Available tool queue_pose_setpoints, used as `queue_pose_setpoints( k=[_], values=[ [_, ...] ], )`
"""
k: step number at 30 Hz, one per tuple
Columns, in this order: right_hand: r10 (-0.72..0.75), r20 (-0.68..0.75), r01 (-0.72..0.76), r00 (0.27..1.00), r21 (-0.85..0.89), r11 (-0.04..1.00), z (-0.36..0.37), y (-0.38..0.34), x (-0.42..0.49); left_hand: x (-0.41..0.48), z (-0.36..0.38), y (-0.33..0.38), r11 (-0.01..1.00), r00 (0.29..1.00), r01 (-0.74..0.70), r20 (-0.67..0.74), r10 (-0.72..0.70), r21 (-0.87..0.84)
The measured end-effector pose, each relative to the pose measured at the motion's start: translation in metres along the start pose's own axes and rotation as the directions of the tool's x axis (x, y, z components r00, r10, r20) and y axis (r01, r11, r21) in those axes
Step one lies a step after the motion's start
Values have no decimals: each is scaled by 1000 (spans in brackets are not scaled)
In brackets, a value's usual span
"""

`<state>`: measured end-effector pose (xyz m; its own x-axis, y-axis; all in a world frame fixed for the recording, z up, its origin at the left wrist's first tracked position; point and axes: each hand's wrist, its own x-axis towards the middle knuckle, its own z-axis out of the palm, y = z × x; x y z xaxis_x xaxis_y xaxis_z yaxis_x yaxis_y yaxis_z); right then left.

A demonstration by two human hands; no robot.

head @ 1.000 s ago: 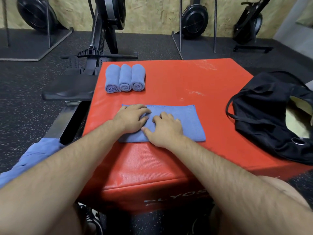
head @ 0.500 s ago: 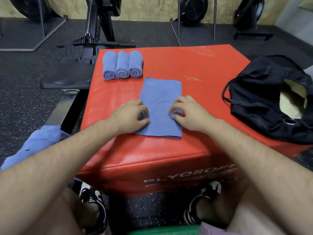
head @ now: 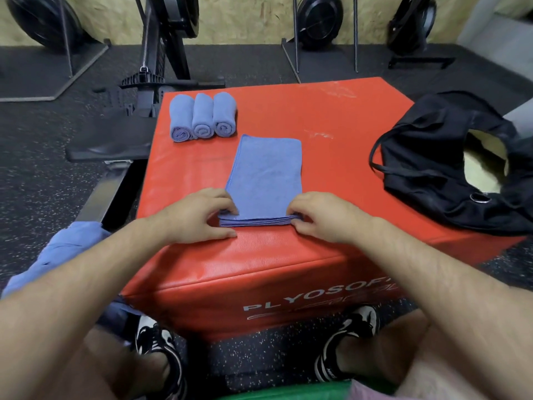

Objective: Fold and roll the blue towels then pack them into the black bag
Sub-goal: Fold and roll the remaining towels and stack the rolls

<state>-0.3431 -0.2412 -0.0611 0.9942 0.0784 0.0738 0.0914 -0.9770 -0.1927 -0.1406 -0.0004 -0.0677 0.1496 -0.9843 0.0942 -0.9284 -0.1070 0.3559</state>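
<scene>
- subject: the folded towel point(head: 266, 174) lies flat as a narrow strip on the red box point(head: 331, 116). its long side runs away from the person and its near end is close to the box's front edge.
- left hand point(head: 199, 217): fingers curled in on the near left corner, pinching the layered edge.
- right hand point(head: 320, 217): the same at the near right corner. both hands hold the towel and neither is spread wide.
- step assessed: the start of the roll, from the near end.
- advice: turn both corners over together so the first turn is tight and square to the long sides. a slack or skewed first turn would likely cone out at one end.
- advice: the near edge shows several thin stacked layers. keep them aligned before turning, as they could slip apart.
- advice: roll straight away from the body with light, even pressure from both hands.
- rolled towels point(head: 202, 116): three, side by side and touching, at the far left of the box, spirals facing the person. they serve as a reference for tightness.
- black bag point(head: 438, 157): slumped on the right of the box, well apart from the strip, mouth open.
- bag contents: a pale surface shows inside, but lining or contents cannot be told. no blue towel is seen in it, so packing is judged not yet begun.
- loose blue cloth point(head: 57, 255): off the box at lower left. possibly further towels, unconfirmed.
</scene>
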Motion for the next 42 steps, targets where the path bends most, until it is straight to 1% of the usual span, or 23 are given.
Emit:
queue_pose_setpoints(
  k=[2,5,7,9,11,14,16,19,22,24,25,29,33,35,36,39,40,42],
  values=[
    [33,-7,-33,999,21,999,-1,1,0,0,-1,2,1000,1000,2,-14,-2,15],
    [118,-22,-113,993,159,981,-6,1,-2,4,0,4,1000,998,-7,-56,8,21],
    [159,-10,-152,987,234,960,-11,2,-5,6,-1,6,998,995,56,-81,-58,-20],
    [176,-8,-167,984,270,948,-13,7,-6,8,-1,8,985,988,124,-76,-134,-120],
    [184,-36,-167,982,280,945,-11,13,-4,11,0,8,971,980,151,-97,-171,-187],
    [185,-98,-155,978,257,954,-3,15,-1,16,5,6,970,967,166,-165,-196,-176],
    [161,-138,-133,977,193,972,3,13,1,18,9,5,972,963,173,-177,-201,-162],
    [88,-190,-84,978,29,996,7,13,2,19,14,5,992,968,99,-224,-114,-76],
    [75,-184,-85,980,-44,995,6,13,2,19,14,7,997,973,24,-233,-6,75],
    [66,-138,-74,988,-56,996,3,9,1,19,12,8,988,980,3,-199,29,157],
    [57,-117,-64,992,-53,997,1,8,-1,17,10,8,986,982,-11,-184,42,164],
    [65,-52,-64,997,22,998,-5,12,-7,7,6,6,992,988,-64,-130,77,105],
    [68,-60,-63,996,82,995,-3,14,-4,8,6,0,1000,994,13,-108,-14,-8],
    [110,-76,-101,991,111,989,-4,15,-1,12,5,2,997,993,59,-104,-63,-40],
    [151,-66,-140,986,155,978,-6,15,-1,13,3,4,993,990,96,-98,-102,-68],
    [255,21,-248,967,324,913,-13,14,-3,15,-2,8,935,960,267,-26,-280,-233],
    [264,31,-258,964,350,901,-13,13,-2,16,-2,8,916,950,298,-12,-313,-268],
    [264,19,-254,964,346,903,-10,12,0,18,0,9,912,942,314,-31,-333,-265]
  ],
)
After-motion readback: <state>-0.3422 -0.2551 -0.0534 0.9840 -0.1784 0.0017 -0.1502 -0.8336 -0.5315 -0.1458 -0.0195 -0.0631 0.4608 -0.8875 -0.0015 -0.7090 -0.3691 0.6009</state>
